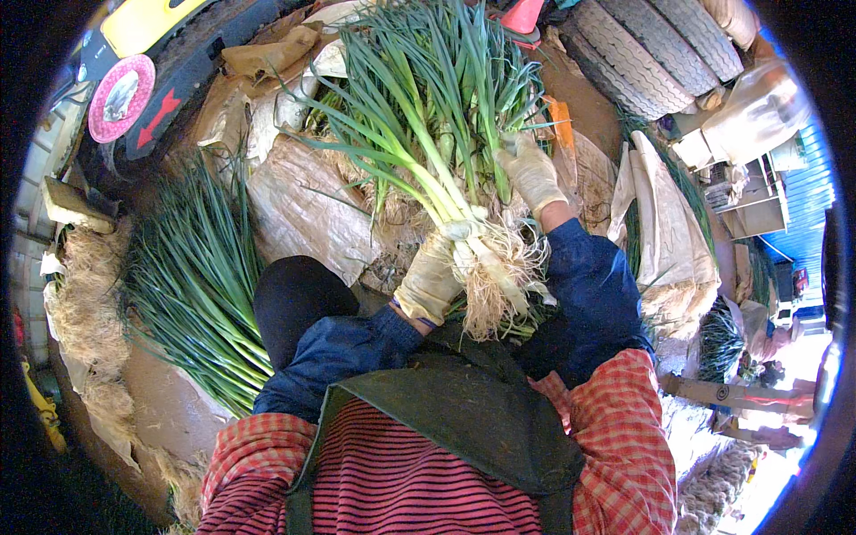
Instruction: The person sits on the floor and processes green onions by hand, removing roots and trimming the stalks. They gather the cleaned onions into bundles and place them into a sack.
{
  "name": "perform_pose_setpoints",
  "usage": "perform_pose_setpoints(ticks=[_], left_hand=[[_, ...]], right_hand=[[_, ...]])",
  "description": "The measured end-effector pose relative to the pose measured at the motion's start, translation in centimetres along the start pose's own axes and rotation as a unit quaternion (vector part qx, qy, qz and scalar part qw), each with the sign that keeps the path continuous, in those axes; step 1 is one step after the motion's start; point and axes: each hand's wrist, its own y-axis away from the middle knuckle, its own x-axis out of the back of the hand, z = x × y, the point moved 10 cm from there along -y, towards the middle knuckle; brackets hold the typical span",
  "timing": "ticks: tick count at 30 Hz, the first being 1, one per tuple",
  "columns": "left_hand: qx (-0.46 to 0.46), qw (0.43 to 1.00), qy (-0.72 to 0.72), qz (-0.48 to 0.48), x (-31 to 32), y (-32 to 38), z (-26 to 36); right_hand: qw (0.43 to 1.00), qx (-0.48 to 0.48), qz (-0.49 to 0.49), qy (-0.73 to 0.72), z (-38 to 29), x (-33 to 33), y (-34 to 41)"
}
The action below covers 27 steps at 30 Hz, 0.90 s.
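My left hand [438,267], in a pale work glove, is closed around the white stems of several green onions [431,160], just above their roots. Their stringy roots [495,287] hang toward my lap, and the green leaves point away from me. My right hand [528,167], gloved too, is at the right side of a larger heap of green onions [461,73], its fingers at a leafy stalk. Whether it grips that stalk cannot be told. The heap lies in front of me, partly behind the held bunch.
More green onions [194,267] lie at my left, beside a row of rooty bundles [90,301]. Woven sheeting [307,200] covers ground ahead. Large tires [628,60], an orange-red cone [521,17] and a covered onion bundle [669,227] are at the right.
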Motion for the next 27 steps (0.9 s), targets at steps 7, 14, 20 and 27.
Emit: perform_pose_setpoints(ticks=[7, 14, 20, 27], left_hand=[[0.027, 0.997, -0.068, 0.014, 0.4, -0.4, -1.8], [0.049, 0.996, -0.078, 0.013, 0.7, -0.3, -2.5], [-0.006, 0.999, 0.016, 0.033, 0.0, 0.3, -1.1], [0.0, 0.995, 0.098, 0.036, 0.7, -1.0, -0.4]], right_hand=[[0.994, 0.054, -0.032, 0.095, -4.9, -1.4, 1.7], [0.984, 0.01, -0.065, -0.168, -1.3, -2.4, 0.5], [0.991, 0.073, 0.111, 0.003, -4.7, 3.4, 3.3], [0.84, 0.062, 0.093, -0.531, -5.5, 8.6, 7.8]])
